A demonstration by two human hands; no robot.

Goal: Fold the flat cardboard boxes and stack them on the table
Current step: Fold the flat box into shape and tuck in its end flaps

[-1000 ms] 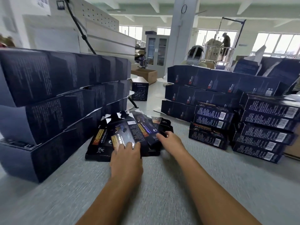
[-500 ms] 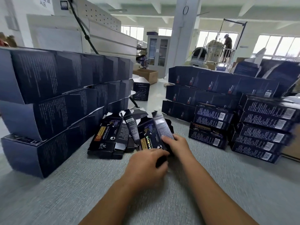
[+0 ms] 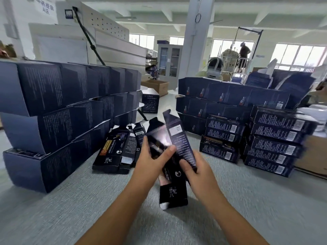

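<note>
Both hands hold one flat black cardboard box [image 3: 174,144] tilted up above the grey table [image 3: 70,209]. My left hand [image 3: 152,159] grips its left edge, thumb across the front. My right hand [image 3: 196,171] grips its lower right edge. The box's bottom flap [image 3: 172,195] hangs down near the table. Behind it lies a loose pile of flat black boxes [image 3: 117,149]. Folded small black boxes [image 3: 223,138] stand stacked to the right.
A three-high wall of large dark blue folded boxes [image 3: 58,110] fills the left. More dark blue boxes [image 3: 230,101] line the back right, with another black stack [image 3: 276,140] beside them. A brown carton [image 3: 313,156] sits at the right edge. A person stands far back.
One flat box has been taken off the pile and lifted toward me; both hands now hold it upright above the table. The camera view has tilted slightly.
</note>
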